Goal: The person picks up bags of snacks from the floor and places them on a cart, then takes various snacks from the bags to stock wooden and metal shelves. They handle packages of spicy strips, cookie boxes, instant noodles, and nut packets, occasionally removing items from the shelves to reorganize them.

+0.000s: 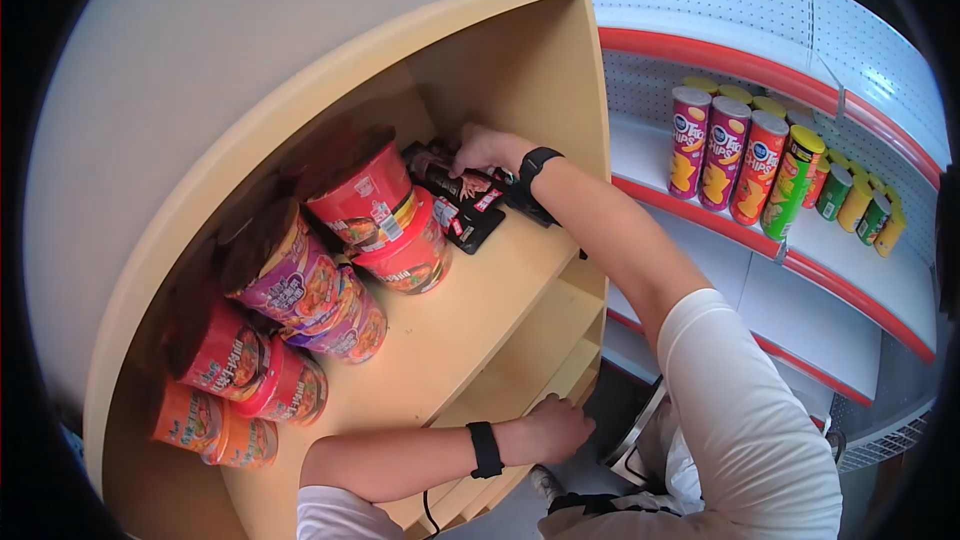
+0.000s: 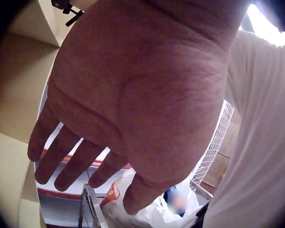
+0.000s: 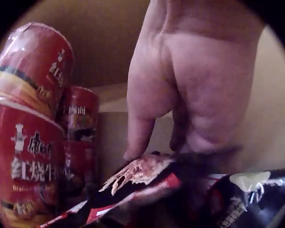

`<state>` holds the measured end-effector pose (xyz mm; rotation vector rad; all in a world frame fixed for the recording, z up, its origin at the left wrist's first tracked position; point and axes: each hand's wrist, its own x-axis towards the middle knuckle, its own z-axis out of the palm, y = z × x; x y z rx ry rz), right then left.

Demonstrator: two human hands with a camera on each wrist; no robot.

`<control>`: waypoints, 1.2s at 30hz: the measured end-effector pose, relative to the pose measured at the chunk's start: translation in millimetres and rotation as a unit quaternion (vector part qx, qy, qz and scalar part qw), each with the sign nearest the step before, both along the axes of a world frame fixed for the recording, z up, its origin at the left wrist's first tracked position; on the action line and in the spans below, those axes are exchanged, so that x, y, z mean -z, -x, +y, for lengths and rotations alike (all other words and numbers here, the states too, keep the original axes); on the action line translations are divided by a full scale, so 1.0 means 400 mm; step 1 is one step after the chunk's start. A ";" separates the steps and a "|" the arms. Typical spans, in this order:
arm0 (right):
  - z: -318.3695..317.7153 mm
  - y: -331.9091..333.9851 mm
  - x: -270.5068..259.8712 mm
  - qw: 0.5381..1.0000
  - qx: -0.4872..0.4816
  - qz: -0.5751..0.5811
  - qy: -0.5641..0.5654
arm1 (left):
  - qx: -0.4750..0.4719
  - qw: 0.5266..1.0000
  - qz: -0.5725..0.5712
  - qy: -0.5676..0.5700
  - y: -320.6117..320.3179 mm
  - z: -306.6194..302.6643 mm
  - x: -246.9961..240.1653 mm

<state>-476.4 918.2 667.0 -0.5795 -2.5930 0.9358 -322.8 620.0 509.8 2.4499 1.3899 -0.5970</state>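
My right hand (image 1: 482,148) reaches to the back right corner of the wooden shelf (image 1: 480,310). Between thumb and fingers it pinches the edge of a black snack packet (image 3: 137,175), printed with a picture of shredded food and a red-and-white strip. Another glossy black packet (image 3: 256,199) lies beside it in the right wrist view. The fingertips are partly hidden behind the hand and packet. Lower down, my left hand (image 1: 560,427) hangs in front of the shelf edge, holding nothing. Its palm and loosely extended fingers fill much of the left wrist view.
Left of the packets, red noodle tubs (image 1: 400,255) stand stacked in twos, followed by purple tubs (image 1: 350,325) and orange tubs (image 1: 245,440). To the right, a white rack (image 1: 640,155) with red edging carries chip cans (image 1: 725,155). A white plastic bag (image 2: 161,213) sits below.
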 end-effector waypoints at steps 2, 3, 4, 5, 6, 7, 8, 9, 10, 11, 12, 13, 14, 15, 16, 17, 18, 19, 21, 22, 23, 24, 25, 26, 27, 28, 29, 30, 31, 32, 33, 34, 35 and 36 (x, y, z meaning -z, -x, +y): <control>-0.003 -0.002 0.018 0.994 -0.026 0.031 -0.104 | 0.001 1.000 0.002 0.000 -0.001 0.005 -0.012; -0.015 -0.017 0.019 0.975 -0.049 0.062 -0.208 | 0.001 1.000 0.000 0.002 -0.002 0.008 -0.009; -0.028 -0.028 0.016 0.976 -0.048 0.060 -0.206 | -0.008 1.000 -0.008 0.013 -0.001 0.011 -0.005; -0.044 -0.034 0.009 0.974 -0.075 0.030 -0.211 | -0.015 0.999 -0.016 0.024 -0.001 0.013 -0.004; -0.054 -0.039 0.009 0.971 -0.101 0.001 -0.216 | -0.012 0.999 -0.016 0.025 -0.001 0.016 -0.009; -0.065 -0.049 0.014 0.972 -0.097 0.002 -0.215 | -0.014 0.999 -0.018 0.031 0.002 0.017 -0.017; -0.078 -0.061 0.023 0.965 -0.071 -0.015 -0.253 | -0.016 0.999 -0.019 0.037 0.003 0.017 -0.025; -0.089 -0.078 0.030 0.955 -0.044 -0.033 -0.291 | -0.011 0.999 -0.017 0.039 0.002 0.019 -0.032; -0.103 -0.116 0.021 0.956 -0.053 -0.031 -0.288 | -0.017 0.999 -0.013 0.049 0.000 0.020 -0.039; -0.117 -0.166 0.022 0.953 -0.050 0.070 -0.292 | -0.022 0.998 -0.010 0.059 -0.001 0.020 -0.046; -0.133 -0.226 0.032 0.940 -0.046 0.168 -0.292 | -0.016 0.998 -0.010 0.063 -0.002 0.017 -0.052; -0.159 -0.308 0.035 0.916 -0.072 0.265 -0.293 | -0.017 0.998 -0.009 0.063 0.000 0.017 -0.060; -0.193 -0.406 0.040 0.882 -0.099 0.357 -0.292 | -0.017 0.998 -0.010 0.062 0.001 0.019 -0.067; -0.239 -0.512 0.060 0.860 -0.108 0.403 -0.293 | -0.013 0.998 -0.015 0.065 0.001 0.020 -0.072; -0.280 -0.625 0.103 0.890 -0.095 0.354 -0.271 | -0.015 0.998 -0.008 0.061 0.000 0.018 -0.075; -0.338 -0.733 0.149 0.914 -0.071 0.351 -0.191 | -0.015 0.998 -0.003 0.061 -0.001 0.015 -0.076; -0.367 -0.828 0.223 0.930 -0.081 0.324 -0.152 | -0.009 0.998 -0.004 0.054 -0.002 0.012 -0.077; -0.391 -0.918 0.290 0.954 -0.110 0.274 -0.061 | 0.001 0.999 -0.009 0.049 0.001 0.009 -0.075; -0.460 -1.074 0.423 0.980 -0.035 0.193 0.034 | 0.026 0.997 -0.048 0.051 0.024 -0.002 -0.048; -0.487 -1.153 0.482 0.986 0.052 0.129 0.093 | 0.020 0.996 -0.057 0.069 0.017 0.004 -0.073; -0.513 -1.237 0.537 0.977 0.141 0.066 0.149 | 0.030 0.997 -0.051 0.058 0.023 0.004 -0.067; -0.541 -1.313 0.588 0.961 0.213 0.016 0.178 | 0.049 0.996 -0.075 0.029 0.029 0.006 -0.066; -0.561 -1.375 0.635 0.939 0.275 -0.030 0.205 | 0.027 0.996 -0.077 0.045 0.020 0.015 -0.081; -0.583 -1.429 0.671 0.917 0.323 -0.067 0.223 | 0.002 0.996 -0.070 0.062 0.011 0.024 -0.101; -0.593 -1.478 0.711 0.893 0.357 -0.091 0.258 | 0.019 0.994 -0.077 0.077 -0.001 0.030 -0.116; -0.592 -1.526 0.762 0.896 0.359 -0.110 0.237 | 0.003 0.996 -0.063 0.066 -0.007 0.035 -0.133; -0.590 -1.565 0.814 0.899 0.358 -0.127 0.216 | -0.016 0.997 -0.046 0.053 -0.009 0.039 -0.139; -0.584 -1.592 0.860 0.896 0.364 -0.126 0.219 | -0.009 0.997 -0.045 0.056 -0.012 0.043 -0.135; -0.573 -1.611 0.896 0.917 0.366 -0.113 0.114 | -0.016 0.997 -0.040 0.058 -0.011 0.043 -0.134; -0.559 -1.626 0.930 0.927 0.362 -0.100 0.008 | -0.024 0.997 -0.034 0.060 -0.010 0.042 -0.132; -0.533 -1.633 0.966 0.927 0.363 -0.100 0.008 | -0.024 0.997 -0.035 0.059 -0.005 0.043 -0.127; -0.501 -1.628 0.989 0.922 0.376 -0.091 -0.016 | -0.015 0.998 -0.038 0.054 0.002 0.043 -0.119; -0.476 -1.626 1.009 0.917 0.388 -0.082 -0.039 | -0.008 0.998 -0.041 0.049 0.006 0.037 -0.112; -0.454 -1.610 0.987 0.919 0.384 -0.081 -0.042 | -0.013 0.998 -0.041 0.047 0.007 0.033 -0.110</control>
